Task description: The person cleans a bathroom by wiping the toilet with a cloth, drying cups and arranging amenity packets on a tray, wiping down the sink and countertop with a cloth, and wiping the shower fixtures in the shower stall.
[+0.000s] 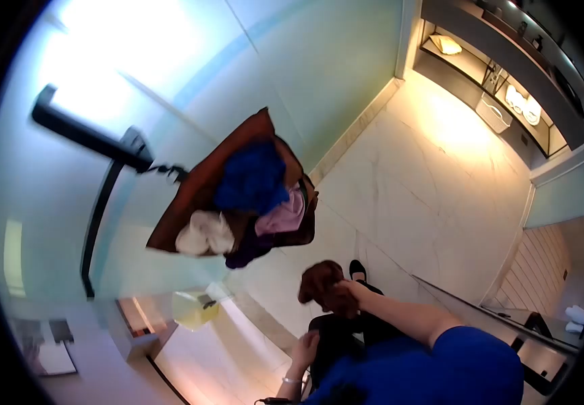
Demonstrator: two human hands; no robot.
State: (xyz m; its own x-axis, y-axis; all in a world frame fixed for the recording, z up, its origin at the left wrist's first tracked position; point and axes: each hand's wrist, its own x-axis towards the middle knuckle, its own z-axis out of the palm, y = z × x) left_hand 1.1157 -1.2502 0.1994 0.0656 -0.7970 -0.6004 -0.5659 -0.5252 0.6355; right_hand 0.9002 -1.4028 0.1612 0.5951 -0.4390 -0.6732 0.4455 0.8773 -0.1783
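Observation:
My right hand (350, 289) is closed around a bunched reddish-brown cloth (323, 283), held above the floor near my foot. My left hand (304, 349), a bracelet on its wrist, hangs beside my dark trousers with its fingers curled; nothing shows in it. Ahead of both hands a brown fabric bag (194, 199) hangs from a black bar handle (93, 138) on the frosted glass. Bunched against it are a blue cloth (251, 177), a white cloth (205, 233), a lilac cloth (283, 212) and a dark purple cloth (248, 252).
A marble-tiled floor (379, 182) stretches away to the right of the glass panel (332, 54). At upper right, a lit shelf unit (464, 64) holds rolled white towels (522, 104) and a basket (493, 113). A yellowish translucent container (194, 310) appears at lower left.

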